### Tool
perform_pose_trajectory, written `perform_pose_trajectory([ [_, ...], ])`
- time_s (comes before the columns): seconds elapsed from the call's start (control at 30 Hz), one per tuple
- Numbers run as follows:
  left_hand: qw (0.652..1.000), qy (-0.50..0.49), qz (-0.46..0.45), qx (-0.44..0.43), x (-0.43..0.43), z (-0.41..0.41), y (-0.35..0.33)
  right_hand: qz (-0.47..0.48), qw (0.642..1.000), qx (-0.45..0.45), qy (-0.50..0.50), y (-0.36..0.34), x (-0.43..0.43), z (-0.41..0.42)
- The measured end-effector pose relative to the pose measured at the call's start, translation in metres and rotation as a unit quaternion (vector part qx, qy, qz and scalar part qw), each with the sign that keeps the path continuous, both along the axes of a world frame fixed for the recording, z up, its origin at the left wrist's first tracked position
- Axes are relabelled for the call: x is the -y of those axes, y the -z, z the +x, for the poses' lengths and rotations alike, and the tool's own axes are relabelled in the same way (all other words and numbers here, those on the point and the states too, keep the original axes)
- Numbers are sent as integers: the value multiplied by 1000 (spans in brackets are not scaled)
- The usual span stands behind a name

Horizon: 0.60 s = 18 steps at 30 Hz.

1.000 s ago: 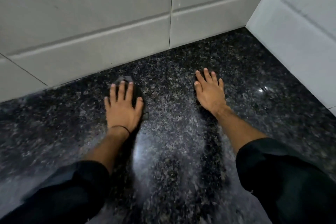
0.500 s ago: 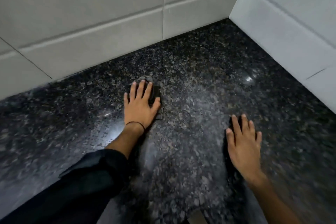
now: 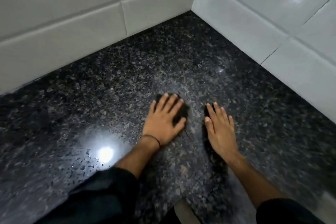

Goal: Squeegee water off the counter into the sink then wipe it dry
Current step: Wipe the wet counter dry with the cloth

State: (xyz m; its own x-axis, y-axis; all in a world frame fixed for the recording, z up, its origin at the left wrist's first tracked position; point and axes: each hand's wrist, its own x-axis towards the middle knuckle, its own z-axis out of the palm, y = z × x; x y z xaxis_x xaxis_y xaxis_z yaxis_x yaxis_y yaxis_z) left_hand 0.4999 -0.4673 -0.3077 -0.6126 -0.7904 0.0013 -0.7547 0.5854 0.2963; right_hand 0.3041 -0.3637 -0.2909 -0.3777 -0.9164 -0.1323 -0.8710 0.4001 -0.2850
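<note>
The counter [image 3: 127, 82] is black speckled granite set in a corner of white tiled walls. My left hand [image 3: 163, 122] lies flat with spread fingers, pressing a small dark cloth [image 3: 182, 112] onto the stone. Only the cloth's edges show past the fingertips and thumb. My right hand [image 3: 221, 129] rests flat and empty on the counter just to the right of it, fingers apart. Water droplets [image 3: 81, 163] bead on the surface to the near left. No sink or squeegee is in view.
The white tiled back wall [image 3: 72, 23] and right side wall [image 3: 263, 23] meet at the far corner. A bright light reflection [image 3: 105, 153] shines on the wet stone. The counter's front edge [image 3: 179, 203] is at the bottom, between my dark sleeves.
My left hand has slid the cloth to the right, ending close beside my right hand. The right hand drew back toward me. The view has shifted toward the corner.
</note>
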Motion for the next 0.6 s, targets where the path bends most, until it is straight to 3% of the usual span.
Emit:
perform_pose_trajectory([
  [0.1,993,-111,39,22,89,1,-5,-42,999,-27,19,-8,-1,-52],
  [0.23,979,-194,57,21,100,-39,-9,-18,981,-85,175,-12,-3,-143],
  [0.37,999,-27,36,2,19,-103,-11,16,974,-97,202,-1,1,-161],
  [0.47,990,141,28,-7,-28,-135,-8,-1,973,-90,210,5,2,-158],
  [0.53,980,198,1,-12,-6,-151,-3,-8,972,-102,209,8,2,-161],
  [0.6,982,189,-26,-11,47,-170,0,-8,972,-113,207,11,2,-165],
])
